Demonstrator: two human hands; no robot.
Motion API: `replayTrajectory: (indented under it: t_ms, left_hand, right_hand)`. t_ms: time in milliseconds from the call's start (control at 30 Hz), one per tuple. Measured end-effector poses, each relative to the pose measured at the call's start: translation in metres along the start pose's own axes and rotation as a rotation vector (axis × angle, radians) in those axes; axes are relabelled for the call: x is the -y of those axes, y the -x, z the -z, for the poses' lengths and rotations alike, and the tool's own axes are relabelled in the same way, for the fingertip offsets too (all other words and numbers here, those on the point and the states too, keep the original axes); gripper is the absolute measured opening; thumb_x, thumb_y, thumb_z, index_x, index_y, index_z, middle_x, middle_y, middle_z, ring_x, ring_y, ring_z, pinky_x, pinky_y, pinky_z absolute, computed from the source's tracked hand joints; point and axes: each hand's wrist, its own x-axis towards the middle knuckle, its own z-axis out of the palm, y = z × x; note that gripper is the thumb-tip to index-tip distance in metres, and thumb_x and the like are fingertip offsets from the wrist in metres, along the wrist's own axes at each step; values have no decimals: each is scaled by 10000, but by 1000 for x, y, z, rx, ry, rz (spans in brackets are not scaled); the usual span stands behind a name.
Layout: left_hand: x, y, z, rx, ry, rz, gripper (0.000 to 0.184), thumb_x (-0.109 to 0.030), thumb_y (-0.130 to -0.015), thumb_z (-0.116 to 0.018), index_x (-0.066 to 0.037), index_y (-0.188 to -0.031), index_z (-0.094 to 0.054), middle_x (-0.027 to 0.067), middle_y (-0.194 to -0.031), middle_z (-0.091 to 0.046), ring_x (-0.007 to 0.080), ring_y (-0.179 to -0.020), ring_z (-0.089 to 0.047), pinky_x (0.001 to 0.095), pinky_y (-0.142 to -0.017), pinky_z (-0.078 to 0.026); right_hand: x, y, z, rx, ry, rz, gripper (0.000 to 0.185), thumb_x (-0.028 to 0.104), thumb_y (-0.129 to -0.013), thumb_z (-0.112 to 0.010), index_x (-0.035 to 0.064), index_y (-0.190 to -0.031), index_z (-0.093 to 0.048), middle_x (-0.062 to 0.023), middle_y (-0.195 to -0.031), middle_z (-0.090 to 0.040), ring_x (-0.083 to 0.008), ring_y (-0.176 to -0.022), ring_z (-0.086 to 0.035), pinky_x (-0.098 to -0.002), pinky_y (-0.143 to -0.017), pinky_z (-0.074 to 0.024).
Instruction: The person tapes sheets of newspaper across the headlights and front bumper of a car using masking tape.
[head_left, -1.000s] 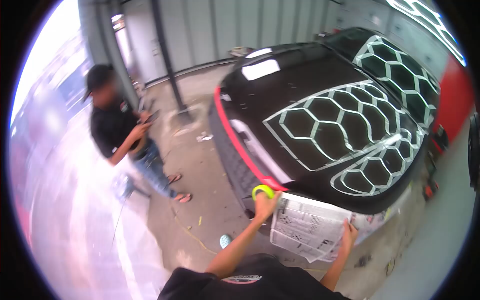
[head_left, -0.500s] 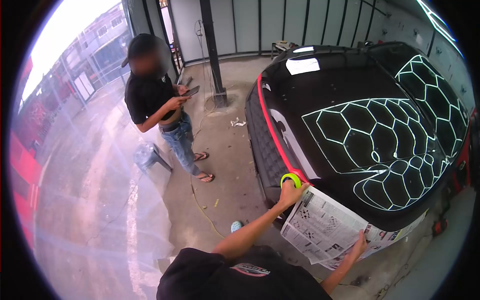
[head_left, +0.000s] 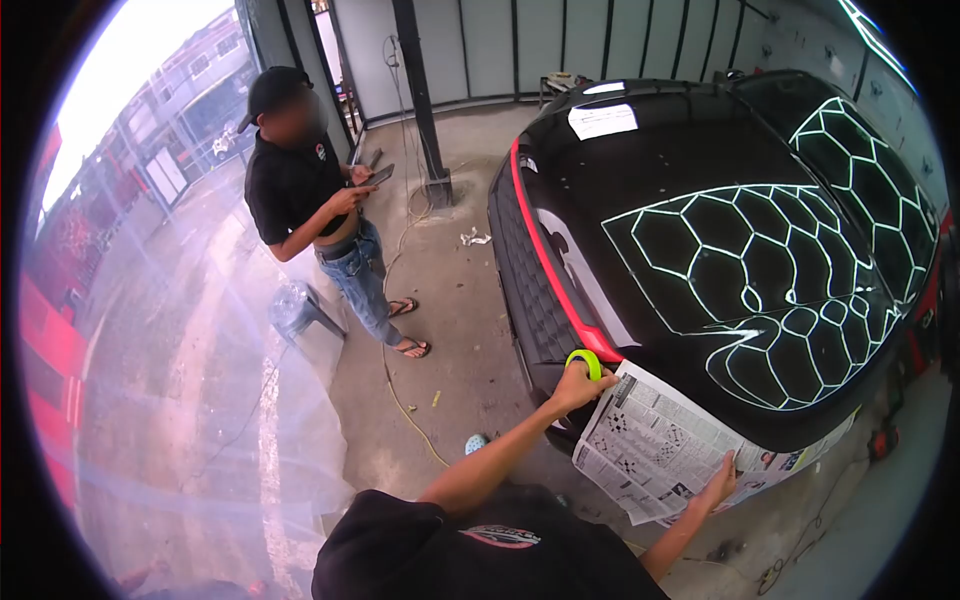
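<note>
At the front corner of the black car point(head_left: 690, 150), my left hand point(head_left: 578, 390) is closed around a bright yellow-green roll of tape point(head_left: 584, 362). Its fingertips meet the upper left corner of a printed newspaper sheet point(head_left: 640, 435). The sheet hangs along the car's lower edge, below the end of a red strip point(head_left: 545, 250). My right hand point(head_left: 718, 482) grips the newspaper near its right part, thumb and fingers against the paper. More newspaper point(head_left: 790, 468) with coloured pictures continues to the right along the car.
To the left, another person point(head_left: 310, 200) stands looking toward a phone point(head_left: 380, 175). Beside them is a plastic-covered stool point(head_left: 295, 310). A yellow cord point(head_left: 415, 425) runs over the floor, a dark post point(head_left: 425, 110) stands behind, and clear plastic sheeting point(head_left: 200, 400) hangs at left.
The view has shifted slightly. Both hands keep their grips, and the newspaper's lower left part has swung a little to the right and up.
</note>
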Motion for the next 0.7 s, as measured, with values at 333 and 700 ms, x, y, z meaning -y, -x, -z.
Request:
replayTrajectory:
  t_ms: [333,700]
  left_hand:
    - [-6,-2,-6,42,5,-35,245,-254,-928,-771,-15,-954,-729,42,-776,-688,105,-648,-631,284,-606,-526]
    - [11,-7,-7,21,-51,-104,266,-229,-896,-766,35,-897,-738,100,-743,-697,172,-660,-674,353,-654,-528]
  right_hand:
    - [4,-4,4,-49,55,44,515,355,-988,-685,-72,-1275,-688,-154,-1229,-710,-244,-1043,-673,-348,-933,-528]
    - [19,-8,6,2,211,98,553,361,-996,-661,-99,-1303,-653,-227,-1280,-684,-321,-1110,-671,-398,-986,-535]
